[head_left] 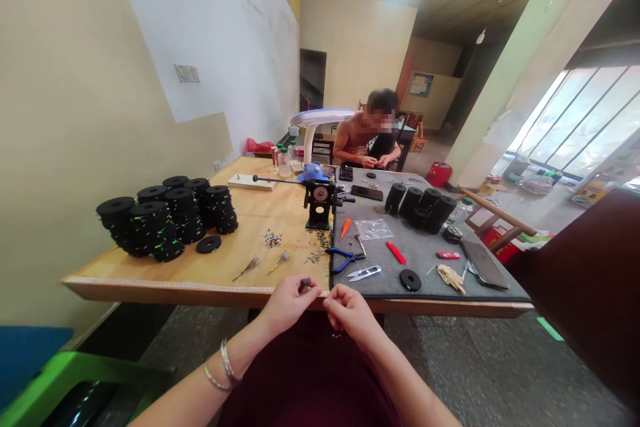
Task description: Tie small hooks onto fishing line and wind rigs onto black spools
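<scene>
At the table's front edge my left hand [291, 300] is closed, with a small dark piece [305, 285] showing between thumb and fingers; its kind is unclear. My right hand [349, 313] is in a pinch close beside it, the fingertips almost meeting. Whatever it pinches is too small to make out, and tiny light specks show below its curled fingers. Just beyond my hands lie two thin bundles of fine strands [279, 261], a pile of coloured beads [273, 238], blue-handled pliers [345, 259], thread snips [365, 273] and a flat black foam spool [410, 280].
Stacks of black foam spools [183, 213] stand at left, more spools [420, 207] on the grey mat [380, 250]. A black clamp-like device [319, 203] stands mid-table near a lamp [320, 119]. A phone [367, 193] lies behind. Another person [367, 137] sits across, hands together.
</scene>
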`<move>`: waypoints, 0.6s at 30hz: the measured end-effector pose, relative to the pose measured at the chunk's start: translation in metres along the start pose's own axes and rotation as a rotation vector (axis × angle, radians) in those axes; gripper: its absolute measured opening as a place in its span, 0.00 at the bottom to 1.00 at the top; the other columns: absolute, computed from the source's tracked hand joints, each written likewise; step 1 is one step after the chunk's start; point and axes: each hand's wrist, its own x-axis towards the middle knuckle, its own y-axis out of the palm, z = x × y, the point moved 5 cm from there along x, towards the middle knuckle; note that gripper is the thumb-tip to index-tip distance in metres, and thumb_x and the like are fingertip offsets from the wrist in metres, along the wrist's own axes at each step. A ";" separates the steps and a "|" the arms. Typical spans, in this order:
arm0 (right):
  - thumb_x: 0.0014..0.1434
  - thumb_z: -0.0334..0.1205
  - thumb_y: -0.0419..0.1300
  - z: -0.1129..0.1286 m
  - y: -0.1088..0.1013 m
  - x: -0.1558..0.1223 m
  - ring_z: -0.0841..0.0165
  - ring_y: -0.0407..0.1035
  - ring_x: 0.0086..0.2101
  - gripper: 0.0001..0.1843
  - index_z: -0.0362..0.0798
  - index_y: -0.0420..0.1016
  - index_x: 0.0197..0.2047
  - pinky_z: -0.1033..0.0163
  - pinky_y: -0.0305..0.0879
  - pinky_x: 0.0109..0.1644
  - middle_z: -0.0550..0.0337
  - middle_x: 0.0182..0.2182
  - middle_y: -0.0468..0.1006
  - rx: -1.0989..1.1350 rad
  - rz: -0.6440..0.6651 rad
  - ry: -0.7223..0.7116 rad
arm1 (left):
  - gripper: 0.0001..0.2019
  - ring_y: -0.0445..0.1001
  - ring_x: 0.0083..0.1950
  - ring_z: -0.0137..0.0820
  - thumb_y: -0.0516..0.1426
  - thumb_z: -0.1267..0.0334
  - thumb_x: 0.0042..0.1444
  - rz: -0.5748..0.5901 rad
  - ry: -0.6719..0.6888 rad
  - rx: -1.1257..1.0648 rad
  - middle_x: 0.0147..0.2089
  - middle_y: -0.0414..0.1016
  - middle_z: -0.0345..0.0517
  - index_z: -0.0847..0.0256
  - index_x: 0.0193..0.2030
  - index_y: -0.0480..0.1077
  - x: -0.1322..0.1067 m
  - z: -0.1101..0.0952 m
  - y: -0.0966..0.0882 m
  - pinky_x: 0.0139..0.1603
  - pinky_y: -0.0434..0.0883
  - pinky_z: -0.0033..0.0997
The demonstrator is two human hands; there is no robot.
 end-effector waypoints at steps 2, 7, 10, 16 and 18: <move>0.49 0.51 0.61 -0.001 -0.002 -0.003 0.79 0.49 0.12 0.17 0.49 0.59 0.27 0.72 0.42 0.17 0.74 0.10 0.63 0.028 -0.032 0.003 | 0.13 0.58 0.23 0.27 0.53 0.54 0.50 -0.012 0.005 0.034 0.19 0.57 0.33 0.62 0.24 0.68 0.005 0.005 -0.004 0.26 0.56 0.26; 0.48 0.54 0.62 -0.001 -0.004 -0.012 0.80 0.46 0.13 0.20 0.49 0.59 0.26 0.72 0.38 0.17 0.74 0.11 0.62 0.128 -0.119 -0.006 | 0.10 0.62 0.25 0.29 0.53 0.58 0.52 -0.069 -0.012 0.196 0.20 0.60 0.34 0.62 0.29 0.70 0.022 0.022 -0.019 0.27 0.57 0.27; 0.47 0.55 0.63 -0.004 -0.004 -0.016 0.80 0.44 0.13 0.22 0.49 0.59 0.26 0.71 0.36 0.17 0.75 0.10 0.59 0.182 -0.157 -0.014 | 0.09 0.66 0.25 0.32 0.56 0.62 0.49 -0.092 -0.044 0.315 0.20 0.64 0.36 0.62 0.36 0.71 0.031 0.031 -0.023 0.27 0.58 0.29; 0.44 0.59 0.65 -0.013 -0.003 -0.020 0.81 0.40 0.13 0.25 0.48 0.60 0.26 0.72 0.34 0.17 0.77 0.09 0.53 0.228 -0.231 -0.015 | 0.18 0.74 0.41 0.39 0.58 0.72 0.45 -0.107 -0.063 0.475 0.37 0.77 0.51 0.62 0.46 0.71 0.045 0.036 -0.013 0.40 0.66 0.33; 0.44 0.60 0.66 -0.017 -0.003 -0.020 0.81 0.40 0.13 0.26 0.48 0.60 0.26 0.72 0.34 0.17 0.77 0.09 0.52 0.238 -0.242 -0.019 | 0.20 0.74 0.45 0.41 0.58 0.73 0.46 -0.118 -0.050 0.506 0.42 0.77 0.53 0.63 0.48 0.70 0.046 0.033 -0.010 0.43 0.66 0.34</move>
